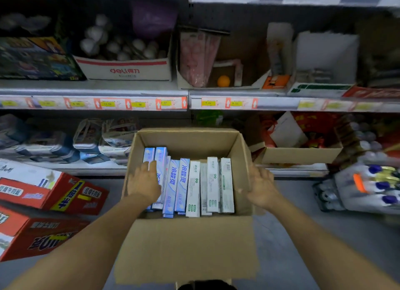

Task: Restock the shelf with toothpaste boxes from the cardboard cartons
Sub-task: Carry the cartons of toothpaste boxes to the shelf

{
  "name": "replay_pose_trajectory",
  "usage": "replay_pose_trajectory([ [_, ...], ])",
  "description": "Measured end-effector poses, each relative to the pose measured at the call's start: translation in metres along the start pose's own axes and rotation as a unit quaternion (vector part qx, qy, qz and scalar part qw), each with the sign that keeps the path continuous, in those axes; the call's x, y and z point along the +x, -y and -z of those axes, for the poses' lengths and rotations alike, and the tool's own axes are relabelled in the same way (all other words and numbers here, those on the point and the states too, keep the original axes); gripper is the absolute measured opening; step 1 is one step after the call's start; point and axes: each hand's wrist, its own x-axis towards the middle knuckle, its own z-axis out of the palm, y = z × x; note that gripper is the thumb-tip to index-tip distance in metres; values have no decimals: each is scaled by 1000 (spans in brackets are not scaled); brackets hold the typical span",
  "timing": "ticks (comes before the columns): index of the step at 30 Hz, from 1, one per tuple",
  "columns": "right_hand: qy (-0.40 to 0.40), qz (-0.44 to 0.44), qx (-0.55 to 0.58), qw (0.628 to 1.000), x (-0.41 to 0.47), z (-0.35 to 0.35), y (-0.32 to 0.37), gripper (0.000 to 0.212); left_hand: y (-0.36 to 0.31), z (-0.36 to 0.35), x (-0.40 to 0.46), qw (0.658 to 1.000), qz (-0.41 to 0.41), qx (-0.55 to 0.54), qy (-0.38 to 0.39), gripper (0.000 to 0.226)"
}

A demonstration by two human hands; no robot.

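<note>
1. Two bare hands work at one open cardboard carton (238, 160) on the floor at the centre of the view, its near flap folded down toward six o'clock.
2. Roughly nine toothpaste boxes (184, 186) lie side by side inside it: blue ones toward nine o'clock, white-and-green ones toward three o'clock. The far end of the carton, toward twelve o'clock, shows bare cardboard floor.
3. The left hand (144, 184) reaches into the carton at its nine o'clock side, fingers laid over the leftmost blue boxes; whether it has closed on one I cannot tell, since its back hides the grip.
4. The right hand (260, 187) rests with straight fingers against the carton's three o'clock wall, holding nothing, apparently steadying it. The hands are well apart.
5. The shelf (188, 102) runs across at twelve o'clock with price tags along its edge; no toothpaste shows on it, only blurred goods in trays.
6. Red cartons (54, 192) lie on the floor at nine o'clock, bottles (368, 186) at three o'clock.
7. Judgement: the restock looks early to midway. The carton's empty end suggests some boxes are gone, but most of the visible load is not yet shelved.
</note>
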Motion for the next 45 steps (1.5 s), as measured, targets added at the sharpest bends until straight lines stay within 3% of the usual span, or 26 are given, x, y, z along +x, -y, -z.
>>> replay_pose_trajectory([
  [10,-71,-58,-44,995,-106,99,-80,86,-153,78,-35,973,-208,103,18,53],
  [14,-100,-106,-35,989,-142,135,-148,83,-248,89,-63,952,-278,129,12,65],
  [20,-140,-146,-52,978,-180,188,-261,81,-409,82,-114,915,-384,120,-29,51],
  [26,-180,-177,-49,966,-213,227,-368,72,-549,72,-160,888,-442,122,-42,49],
  [30,-174,-219,-32,960,-231,247,-427,80,-619,67,-182,864,-481,141,-46,47],
  [40,-188,-290,18,938,-218,312,-575,82,-809,53,-168,825,-534,183,-41,61],
  [45,-207,-329,53,920,-204,355,-651,76,-910,49,-154,816,-550,178,-33,56],
])
